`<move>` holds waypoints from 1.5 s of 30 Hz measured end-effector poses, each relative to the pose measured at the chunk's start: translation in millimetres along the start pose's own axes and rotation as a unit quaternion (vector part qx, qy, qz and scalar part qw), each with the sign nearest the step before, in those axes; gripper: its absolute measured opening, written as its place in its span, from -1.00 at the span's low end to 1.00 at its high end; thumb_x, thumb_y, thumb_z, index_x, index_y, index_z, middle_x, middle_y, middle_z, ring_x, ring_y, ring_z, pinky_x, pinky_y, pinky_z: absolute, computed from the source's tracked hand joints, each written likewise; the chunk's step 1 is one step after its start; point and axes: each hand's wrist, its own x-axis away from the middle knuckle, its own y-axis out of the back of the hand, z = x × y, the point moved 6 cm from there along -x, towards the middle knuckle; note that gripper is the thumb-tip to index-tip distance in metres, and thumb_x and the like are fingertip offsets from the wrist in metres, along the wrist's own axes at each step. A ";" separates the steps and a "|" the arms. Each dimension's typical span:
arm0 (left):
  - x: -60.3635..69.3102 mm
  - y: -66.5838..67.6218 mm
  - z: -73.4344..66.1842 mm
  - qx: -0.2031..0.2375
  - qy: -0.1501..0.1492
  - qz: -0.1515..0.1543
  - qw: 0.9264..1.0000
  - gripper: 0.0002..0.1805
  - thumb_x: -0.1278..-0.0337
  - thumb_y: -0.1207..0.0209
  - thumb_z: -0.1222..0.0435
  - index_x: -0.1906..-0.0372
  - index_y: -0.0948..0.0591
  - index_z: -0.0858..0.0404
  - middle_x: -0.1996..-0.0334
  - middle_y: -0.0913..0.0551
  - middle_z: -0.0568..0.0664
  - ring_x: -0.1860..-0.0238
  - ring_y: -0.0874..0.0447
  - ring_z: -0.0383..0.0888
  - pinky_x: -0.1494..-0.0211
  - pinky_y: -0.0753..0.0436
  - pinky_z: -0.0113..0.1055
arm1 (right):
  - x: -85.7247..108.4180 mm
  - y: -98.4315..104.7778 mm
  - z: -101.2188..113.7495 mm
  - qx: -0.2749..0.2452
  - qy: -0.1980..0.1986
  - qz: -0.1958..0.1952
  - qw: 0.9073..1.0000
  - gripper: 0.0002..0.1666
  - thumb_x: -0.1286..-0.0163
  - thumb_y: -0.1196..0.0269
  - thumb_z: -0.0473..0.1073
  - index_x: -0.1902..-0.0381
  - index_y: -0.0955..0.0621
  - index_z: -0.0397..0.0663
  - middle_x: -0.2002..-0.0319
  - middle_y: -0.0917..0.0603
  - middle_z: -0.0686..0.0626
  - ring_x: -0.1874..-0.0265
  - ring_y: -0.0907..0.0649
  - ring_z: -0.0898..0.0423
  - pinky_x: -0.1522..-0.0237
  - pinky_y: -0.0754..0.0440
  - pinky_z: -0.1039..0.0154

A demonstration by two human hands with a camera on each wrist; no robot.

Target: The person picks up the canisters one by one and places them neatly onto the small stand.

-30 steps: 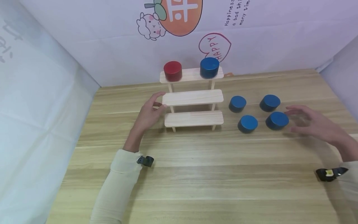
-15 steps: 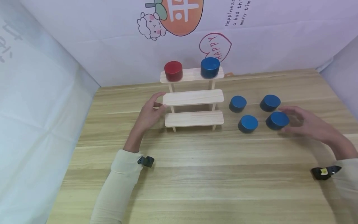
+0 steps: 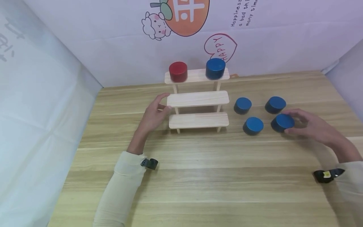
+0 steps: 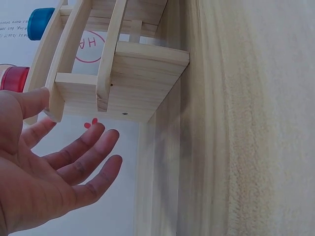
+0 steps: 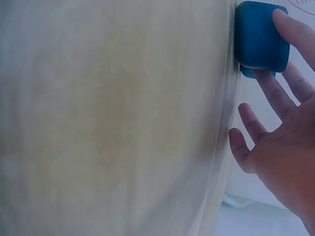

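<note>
A three-tier wooden display rack [image 3: 197, 98] stands on the table. My left hand [image 3: 154, 115] is at its left end, with thumb and index finger pinching the middle shelf's end and the other fingers loosely spread in the left wrist view. On the top shelf sit a red round tin [image 3: 178, 72] and a blue round tin [image 3: 215, 68]. My right hand [image 3: 316, 127] holds the nearest right blue tin [image 3: 282, 122] between thumb and fingers; this tin [image 5: 261, 37] stands on the table. The fingertips behind it are partly hidden.
Other blue tins stand between rack and right hand: a back-left tin [image 3: 242, 105], a front-left tin [image 3: 253, 125] and a back-right tin [image 3: 275, 104]. A printed white cloth [image 3: 119, 44] hangs behind the wooden table [image 3: 212, 179].
My right hand has moved left onto the nearest right blue tin, its thumb and fingers closing around the sides. The left hand has stayed at the rack. The head view has shifted slightly.
</note>
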 end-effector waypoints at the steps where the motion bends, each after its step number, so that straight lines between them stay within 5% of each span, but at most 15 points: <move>1: 0.3 0.5 0.2 0.000 0.002 -0.001 1.000 -0.43 -0.44 -0.13 0.17 -0.48 -0.32 -0.07 -0.15 -0.54 0.15 -0.05 -0.59 0.04 0.10 -0.63 -0.04 | -0.2 -0.4 0.1 0.000 -0.002 0.001 1.000 -0.19 -0.31 -0.41 -0.18 -0.43 -0.32 -0.16 -0.41 -0.22 -0.42 -0.38 -0.07 -0.55 -0.21 0.08 -0.58; 20: 1.9 1.7 -4.1 0.013 0.001 -0.002 1.000 -0.44 -0.42 -0.13 0.21 -0.47 -0.36 -0.01 -0.04 -0.60 0.15 0.00 -0.61 0.06 0.07 -0.63 -0.03 | 15.5 6.0 9.9 0.030 -0.026 -0.010 0.999 -0.17 -0.40 -0.34 -0.09 -0.46 -0.23 -0.23 -0.42 -0.16 -0.47 -0.32 -0.07 -0.67 -0.09 -0.06 -0.62; 28: 4.2 6.0 -4.5 0.016 0.005 0.003 1.000 -0.44 -0.42 -0.10 0.23 -0.48 -0.36 0.03 -0.04 -0.60 0.15 0.00 -0.62 0.06 0.05 -0.62 -0.03 | 16.5 11.0 20.6 0.026 -0.026 -0.036 0.999 -0.24 -0.40 -0.34 -0.07 -0.42 -0.27 -0.15 -0.28 -0.28 -0.21 -0.33 -0.12 -0.61 -0.10 -0.04 -0.63; 36: 3.6 7.4 -4.9 0.014 -0.003 0.001 1.000 -0.43 -0.39 -0.09 0.27 -0.47 -0.36 0.09 -0.01 -0.62 0.15 0.01 -0.62 0.05 0.07 -0.62 -0.05 | 11.7 11.2 43.4 0.042 -0.005 -0.056 0.998 -0.18 -0.39 -0.35 -0.08 -0.48 -0.27 -0.15 -0.38 -0.26 -0.37 -0.33 -0.17 -0.57 -0.11 -0.05 -0.61; 45: 0.7 6.3 -3.5 0.017 0.006 0.004 1.000 -0.43 -0.39 -0.11 0.24 -0.46 -0.36 0.06 0.00 -0.61 0.11 0.03 -0.61 0.02 0.09 -0.61 -0.06 | 9.2 8.9 55.9 0.031 0.014 -0.070 0.997 -0.25 -0.37 -0.36 -0.19 -0.41 -0.30 -0.21 -0.19 -0.36 0.01 -0.26 -0.26 -0.56 -0.16 -0.04 -0.59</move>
